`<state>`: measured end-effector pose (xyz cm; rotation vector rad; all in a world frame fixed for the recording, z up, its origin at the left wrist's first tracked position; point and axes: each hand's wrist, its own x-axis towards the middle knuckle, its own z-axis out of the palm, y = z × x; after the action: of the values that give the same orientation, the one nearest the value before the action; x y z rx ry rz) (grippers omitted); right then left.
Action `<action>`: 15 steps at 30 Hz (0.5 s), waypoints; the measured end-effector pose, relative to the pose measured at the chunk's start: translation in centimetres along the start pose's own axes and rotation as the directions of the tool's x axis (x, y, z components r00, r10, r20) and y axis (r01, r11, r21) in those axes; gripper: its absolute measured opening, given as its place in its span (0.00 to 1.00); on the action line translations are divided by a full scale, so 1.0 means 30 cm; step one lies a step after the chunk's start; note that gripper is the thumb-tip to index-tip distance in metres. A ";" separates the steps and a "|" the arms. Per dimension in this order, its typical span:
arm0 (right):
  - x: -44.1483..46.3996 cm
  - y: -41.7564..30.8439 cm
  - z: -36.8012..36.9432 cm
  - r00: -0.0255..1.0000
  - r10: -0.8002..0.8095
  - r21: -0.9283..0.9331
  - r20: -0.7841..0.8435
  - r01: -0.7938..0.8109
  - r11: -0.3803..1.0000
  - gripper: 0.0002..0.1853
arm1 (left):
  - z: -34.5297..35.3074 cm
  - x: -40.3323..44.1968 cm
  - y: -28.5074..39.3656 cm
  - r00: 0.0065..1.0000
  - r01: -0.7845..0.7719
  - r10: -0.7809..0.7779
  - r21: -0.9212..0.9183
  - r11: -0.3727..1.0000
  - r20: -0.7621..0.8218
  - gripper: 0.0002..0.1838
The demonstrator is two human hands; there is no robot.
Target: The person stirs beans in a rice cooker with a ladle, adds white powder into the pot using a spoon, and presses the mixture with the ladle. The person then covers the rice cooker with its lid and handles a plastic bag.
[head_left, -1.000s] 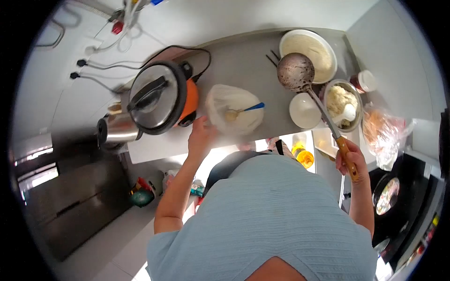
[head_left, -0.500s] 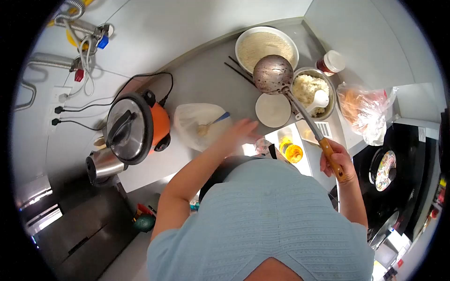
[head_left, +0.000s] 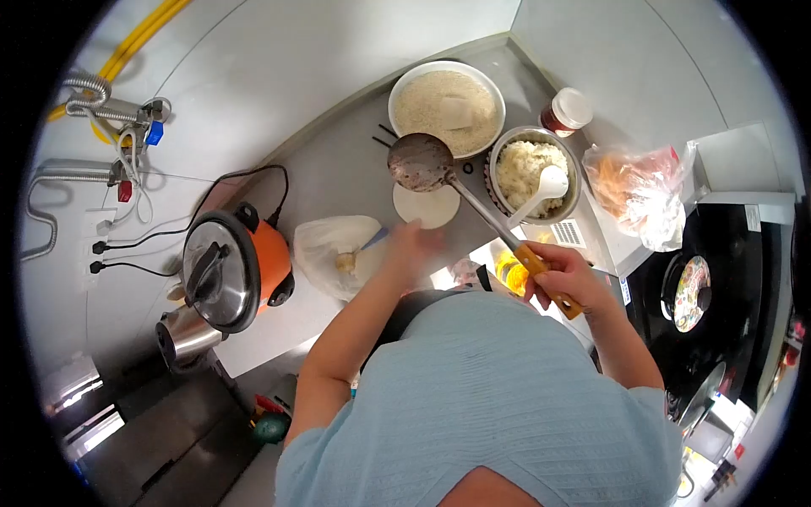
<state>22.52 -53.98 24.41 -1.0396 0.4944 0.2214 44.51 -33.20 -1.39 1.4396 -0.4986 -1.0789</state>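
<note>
My right hand [head_left: 564, 277] is closed round the wooden handle of a long metal ladle [head_left: 421, 162]. The ladle's round, stained bowl hangs over the upper left of a white round dish [head_left: 429, 209]. My left hand [head_left: 414, 247] is at the near edge of that dish, and its fingers are smeared by motion. Left of it lies a pale plastic bag [head_left: 325, 241] with a blue-handled spoon [head_left: 374, 238] and a small light-brown lump. Beyond the ladle stands a white bowl [head_left: 395, 118] of pale grains. A metal bowl [head_left: 576, 190] of cooked rice holds a white rice paddle [head_left: 541, 194].
An orange cooker [head_left: 270, 253] with a dark lid stands left, beside a steel kettle [head_left: 187, 334]. Black chopsticks [head_left: 384, 135] lie near the grain bowl. At right are a red jar with a white lid [head_left: 572, 108], a plastic bag of orange food [head_left: 634, 190] and a black stove [head_left: 726, 296].
The ladle has shifted left, off the grain bowl's edge and over the white dish. My left hand has come up to the dish's near edge. The whole view has shifted somewhat.
</note>
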 end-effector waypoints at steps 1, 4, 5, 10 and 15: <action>0.025 -0.005 0.012 0.999 0.041 -0.038 -0.014 -0.041 0.998 0.31 | -0.005 0.004 -0.005 0.998 -0.023 0.020 -0.044 0.999 -0.055 0.18; 0.088 -0.005 0.037 0.999 0.020 -0.224 -0.032 -0.026 0.974 0.32 | -0.001 0.001 0.011 0.955 -0.265 0.268 0.037 0.963 -0.127 0.17; 0.102 -0.021 0.058 0.998 0.041 -0.268 -0.048 -0.053 0.962 0.34 | 0.004 -0.003 0.021 0.930 -0.332 0.341 0.080 0.940 -0.135 0.17; 0.176 0.014 0.095 0.991 -0.127 -0.632 -0.045 0.070 0.772 0.34 | 0.005 -0.097 0.127 0.926 -0.356 0.376 0.233 0.905 -0.045 0.17; 0.170 0.040 0.157 0.966 -0.246 -0.927 -0.075 0.023 0.374 0.34 | -0.027 -0.318 0.393 0.976 0.179 -0.182 -0.036 0.983 -0.116 0.16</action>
<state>27.81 -49.60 22.92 -2.2637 0.4500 0.2469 44.01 -27.29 12.59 1.5393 -0.2715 -1.1304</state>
